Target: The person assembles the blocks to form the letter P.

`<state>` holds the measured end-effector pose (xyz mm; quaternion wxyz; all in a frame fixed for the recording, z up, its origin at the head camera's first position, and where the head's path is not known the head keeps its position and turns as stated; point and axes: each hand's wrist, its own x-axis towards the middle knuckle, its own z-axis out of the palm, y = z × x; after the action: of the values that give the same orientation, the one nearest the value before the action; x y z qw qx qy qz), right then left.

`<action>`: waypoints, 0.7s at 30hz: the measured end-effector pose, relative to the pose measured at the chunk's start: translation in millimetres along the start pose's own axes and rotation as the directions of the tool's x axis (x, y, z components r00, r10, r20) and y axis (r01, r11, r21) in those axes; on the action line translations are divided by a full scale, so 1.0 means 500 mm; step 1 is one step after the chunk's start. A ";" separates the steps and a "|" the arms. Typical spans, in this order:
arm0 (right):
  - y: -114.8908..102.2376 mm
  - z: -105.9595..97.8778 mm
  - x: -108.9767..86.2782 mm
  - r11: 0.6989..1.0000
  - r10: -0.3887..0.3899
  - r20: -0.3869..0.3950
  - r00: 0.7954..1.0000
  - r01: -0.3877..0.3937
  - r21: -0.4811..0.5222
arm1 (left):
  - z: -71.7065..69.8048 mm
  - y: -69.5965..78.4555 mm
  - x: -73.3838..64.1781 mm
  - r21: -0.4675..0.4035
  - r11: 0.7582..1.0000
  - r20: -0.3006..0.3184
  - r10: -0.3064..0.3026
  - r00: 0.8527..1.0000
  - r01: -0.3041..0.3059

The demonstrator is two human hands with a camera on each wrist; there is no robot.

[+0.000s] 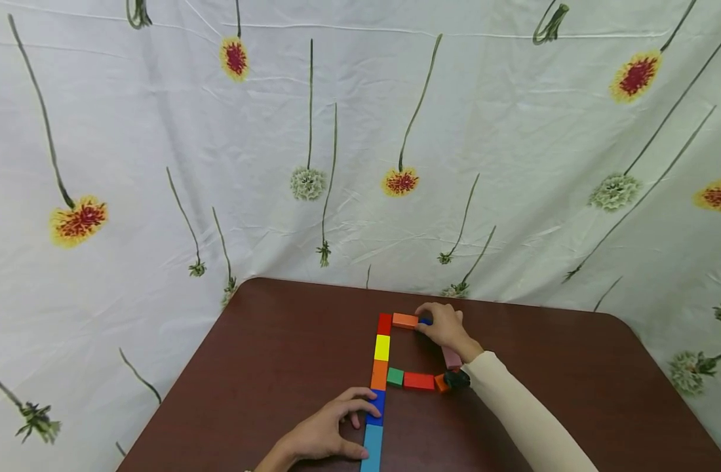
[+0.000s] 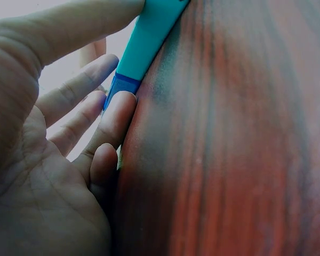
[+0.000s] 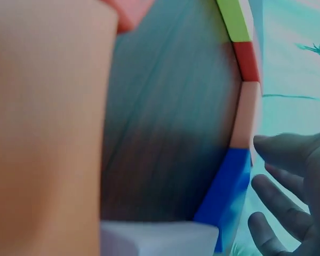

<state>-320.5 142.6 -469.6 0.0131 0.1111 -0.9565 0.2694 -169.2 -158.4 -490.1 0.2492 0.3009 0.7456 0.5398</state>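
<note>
Coloured wooden blocks stand end to end on a dark table in the outline of a letter P. Against the left side of its stem lies my left hand [image 1: 325,427], fingertips on a blue block [image 1: 375,412] and thumb at a light blue block [image 1: 372,449]. In the left wrist view its fingers are spread and loosely bent. At the top of the loop is my right hand [image 1: 445,326], partly covering another blue block [image 3: 229,178]. The right wrist view shows its thumb tip at the outer side of an orange block [image 3: 246,114], with the other fingers spread.
Red [image 1: 384,324], yellow [image 1: 382,347] and orange [image 1: 379,375] blocks form the upper stem. Green [image 1: 395,377], red [image 1: 419,381] and orange [image 1: 441,383] blocks make the loop's lower side. A pink block [image 1: 451,358] and a dark object [image 1: 457,379] sit by the right sleeve. Behind hangs a flowered cloth [image 1: 360,223].
</note>
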 end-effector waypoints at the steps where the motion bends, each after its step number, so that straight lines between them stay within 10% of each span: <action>1: 0.003 -0.002 -0.002 1.000 0.003 -0.001 1.000 -0.003 0.014 | 0.000 0.000 0.000 0.000 1.000 -0.002 0.001 1.000 -0.001; 21: 0.028 -0.011 -0.010 0.999 0.054 0.037 0.998 -0.054 0.000 | 0.000 0.000 0.000 0.006 1.000 -0.006 -0.007 1.000 0.008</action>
<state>-319.1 158.0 -472.7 -0.0121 0.0903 -0.9591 0.2682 -169.1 -158.4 -490.3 0.2480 0.2971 0.7490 0.5377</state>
